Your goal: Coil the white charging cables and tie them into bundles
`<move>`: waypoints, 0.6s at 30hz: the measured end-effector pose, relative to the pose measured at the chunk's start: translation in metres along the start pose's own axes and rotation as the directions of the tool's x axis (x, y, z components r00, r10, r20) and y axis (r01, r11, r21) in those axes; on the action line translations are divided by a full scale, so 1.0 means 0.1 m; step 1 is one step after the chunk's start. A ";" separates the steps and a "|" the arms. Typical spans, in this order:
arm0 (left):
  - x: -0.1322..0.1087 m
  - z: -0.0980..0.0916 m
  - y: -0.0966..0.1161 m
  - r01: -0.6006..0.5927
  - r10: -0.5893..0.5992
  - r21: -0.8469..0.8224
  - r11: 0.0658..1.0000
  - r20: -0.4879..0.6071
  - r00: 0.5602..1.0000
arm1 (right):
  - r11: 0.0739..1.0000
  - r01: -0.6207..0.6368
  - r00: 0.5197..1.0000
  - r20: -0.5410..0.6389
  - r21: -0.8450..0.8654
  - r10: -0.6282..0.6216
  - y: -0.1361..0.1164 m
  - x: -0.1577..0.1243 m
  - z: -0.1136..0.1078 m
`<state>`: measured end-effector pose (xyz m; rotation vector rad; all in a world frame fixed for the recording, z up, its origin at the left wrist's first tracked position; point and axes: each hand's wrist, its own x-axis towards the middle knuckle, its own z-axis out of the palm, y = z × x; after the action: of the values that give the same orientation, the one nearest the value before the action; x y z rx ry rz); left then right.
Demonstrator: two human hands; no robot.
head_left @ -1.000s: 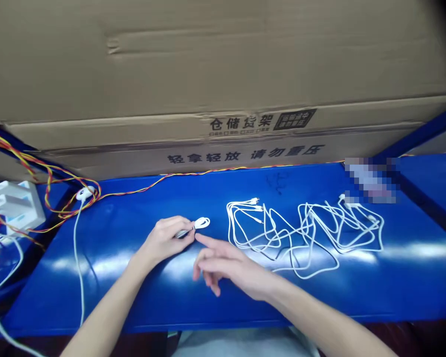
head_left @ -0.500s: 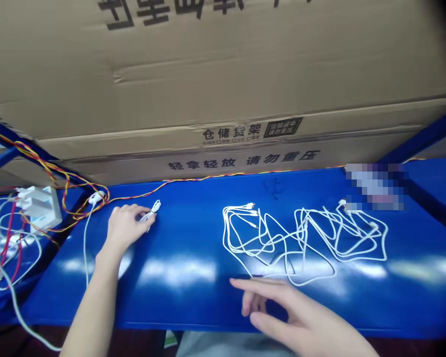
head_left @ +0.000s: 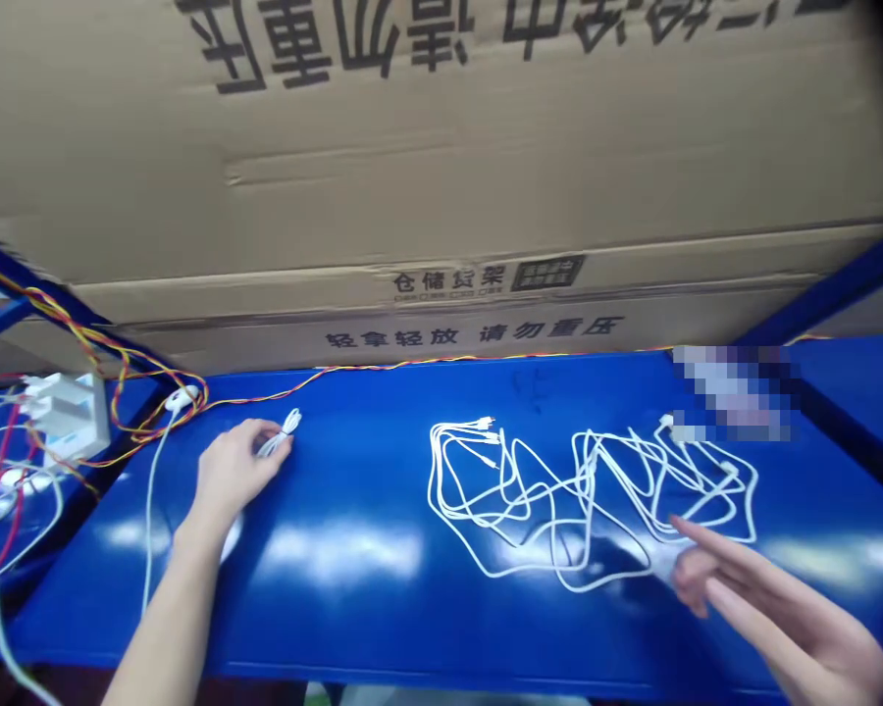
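- well, loose cables (head_left: pixel 593 466) sprawl right; cardboard (head_left: pixel 500 186) blocks the far side
- my left hand (head_left: pixel 235 466) pinches a coiled cable (head_left: pixel 292 422) at left, long axis slanting far-right
- my right hand (head_left: pixel 772 613), loosely parted, hovers near right

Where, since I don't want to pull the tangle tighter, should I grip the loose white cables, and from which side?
By the plugs at the left end, I'd say, pinched from above. They lie close together on the shelf, with strands to their left and near side; the middle of the cables is crossing loops, likelier to snag.
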<state>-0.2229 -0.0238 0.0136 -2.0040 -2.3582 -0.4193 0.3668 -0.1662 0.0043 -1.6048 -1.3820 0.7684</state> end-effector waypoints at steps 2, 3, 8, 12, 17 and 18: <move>0.04 -0.03 -0.13 0.069 -0.069 0.026 0.997 0.001 0.998 | 0.994 -0.085 0.995 -0.045 0.069 0.088 -0.01 0.01 -0.08; 0.07 -0.05 -0.22 0.120 -0.121 0.031 0.992 0.023 0.992 | 0.986 -0.130 0.989 -0.051 0.102 0.136 -0.02 0.02 -0.12; 0.17 -0.06 -0.70 0.229 -0.228 0.123 0.966 -0.022 0.973 | 0.970 -0.244 0.959 -0.145 0.017 0.244 0.00 0.08 -0.28; 0.15 0.04 -0.66 -0.010 0.037 0.083 0.997 -0.325 0.945 | 0.963 -0.255 0.939 -0.259 -0.090 0.225 0.11 0.23 -0.32; 0.01 0.13 0.18 -0.358 0.252 -0.191 0.914 -0.424 0.870 | 0.921 -0.152 0.891 -0.454 -0.358 -0.030 0.16 0.40 -0.26; -0.05 0.14 0.42 -0.417 0.308 -0.258 0.871 -0.374 0.875 | 0.909 -0.134 0.881 -0.468 -0.394 -0.073 0.16 0.43 -0.24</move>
<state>-0.1793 -0.0199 0.0071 -2.2392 -1.7488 -1.0887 0.4036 -0.1293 0.0036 -1.9826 -1.2006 0.0605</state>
